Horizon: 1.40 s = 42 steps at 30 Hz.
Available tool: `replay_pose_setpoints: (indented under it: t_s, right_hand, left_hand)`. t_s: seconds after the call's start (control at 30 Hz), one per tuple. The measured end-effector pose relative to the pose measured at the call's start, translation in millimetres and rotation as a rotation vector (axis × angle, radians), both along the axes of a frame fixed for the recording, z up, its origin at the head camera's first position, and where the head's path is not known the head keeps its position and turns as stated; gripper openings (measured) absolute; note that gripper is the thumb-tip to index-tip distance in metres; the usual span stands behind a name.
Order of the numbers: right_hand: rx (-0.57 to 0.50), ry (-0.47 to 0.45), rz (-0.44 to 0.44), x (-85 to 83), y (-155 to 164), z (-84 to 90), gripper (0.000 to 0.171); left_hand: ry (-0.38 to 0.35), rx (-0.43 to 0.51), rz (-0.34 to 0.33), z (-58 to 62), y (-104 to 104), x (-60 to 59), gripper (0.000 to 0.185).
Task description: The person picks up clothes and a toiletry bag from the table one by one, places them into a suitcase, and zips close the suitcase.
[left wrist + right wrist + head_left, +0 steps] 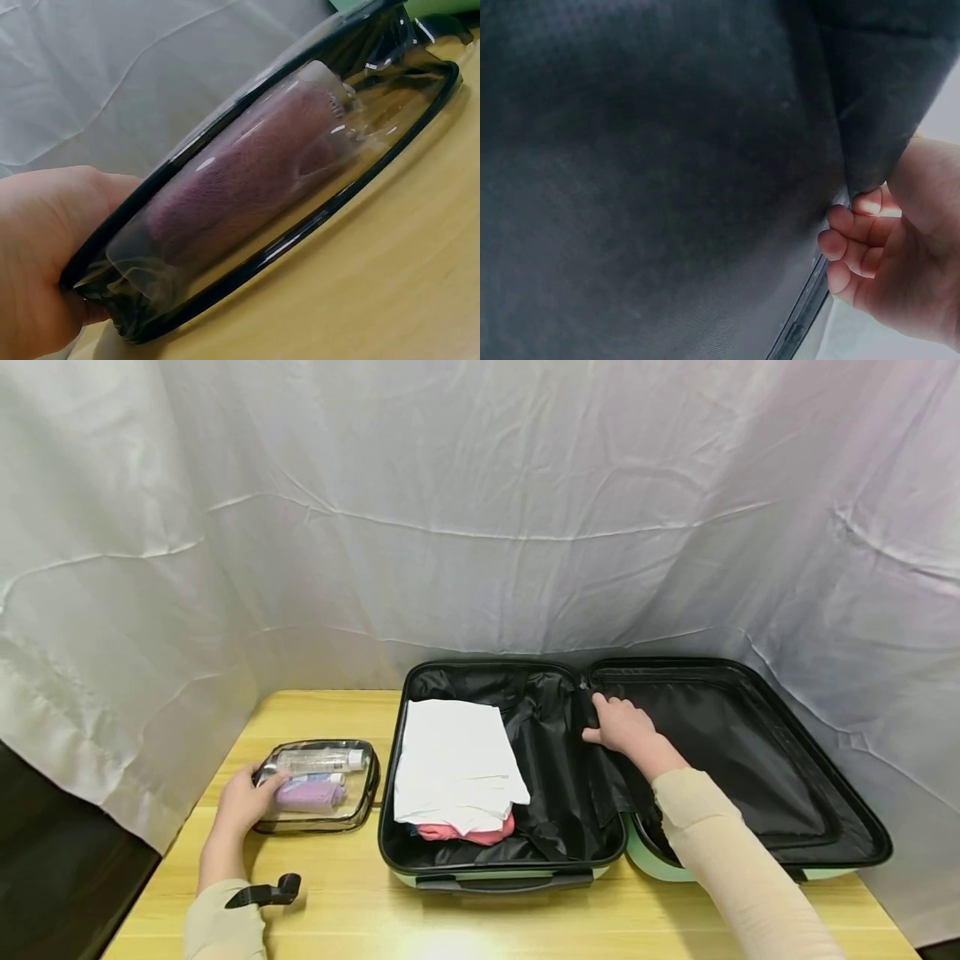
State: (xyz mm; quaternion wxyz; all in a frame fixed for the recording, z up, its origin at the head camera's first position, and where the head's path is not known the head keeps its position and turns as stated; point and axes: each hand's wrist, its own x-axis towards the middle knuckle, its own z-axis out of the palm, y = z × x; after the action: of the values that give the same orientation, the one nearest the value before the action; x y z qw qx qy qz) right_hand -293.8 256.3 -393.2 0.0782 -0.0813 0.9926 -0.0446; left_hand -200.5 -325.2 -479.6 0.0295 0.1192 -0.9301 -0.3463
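Head view: left hand (242, 799) grips the pouch (370, 796) by its left edge; right hand (626, 729), curled, holds the flap (606, 793) of the case (495, 867).

Beige sleeves (735, 852) bear one black bracket (262, 894).

No text, brand or number can be read. In the head view, toward 8 o'clock, a clear plastic pouch with black piping (366, 802) holds a clear, white-capped cylindrical bottle (318, 761) and a slim blue-and-white tube (315, 778), their markings too small to make out. In the left wrist view, tiny marks toward 2 o'clock, beside a fuzzy purple roll (247, 172), are illegible.
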Motion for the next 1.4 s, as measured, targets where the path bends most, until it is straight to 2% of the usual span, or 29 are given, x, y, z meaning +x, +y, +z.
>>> replay_pose_setpoints:
  t_s: [0.13,0.23,0.4,0.57,0.7,0.8,0.93,1.03,1.2,1.4]
  right_hand:
    - [-0.003,0.0,0.001,-0.2,0,0.6,0.074]
    - [-0.006,0.001,0.0,-0.4,0,0.9,0.074]
    - [-0.005,0.008,0.0,-0.9,1,-0.7,0.074]
    - [-0.007,0.003,0.001,-1.0,1,-3.3,0.074]
    - [-0.012,0.003,-0.003,-1.3,1,-4.1,0.074]
    - [-0.012,0.006,-0.003,-1.2,2,-3.9,0.074]
    - [-0.014,0.003,-0.004,-1.0,2,-3.7,0.075]
    - [-0.015,0.002,-0.004,-1.1,2,-3.8,0.075]
    - [-0.017,0.004,-0.004,-1.0,1,-3.7,0.074]
    - [-0.02,0.007,-0.005,0.2,1,-2.4,0.073]
  left_hand:
    - [0.043,0.093,0.066,-1.0,4,1.7,0.056]
    - [0.073,0.15,0.091,0.0,6,1.7,0.054]
    - [0.108,0.18,0.081,5.2,6,2.6,0.055]
    - [0.08,0.204,0.062,11.3,5,8.4,0.058]
    - [0.079,0.233,0.024,16.1,3,10.2,0.067]
    - [0.097,0.277,-0.036,20.7,1,9.7,0.08]
    - [0.1,0.268,-0.114,27.8,1,10.4,0.087]
    - [0.1,0.267,-0.151,33.9,3,11.0,0.084]
    - [0.126,0.3,-0.162,42.6,7,10.4,0.076]
    - [0.191,0.22,-0.211,46.1,10,8.6,0.065]
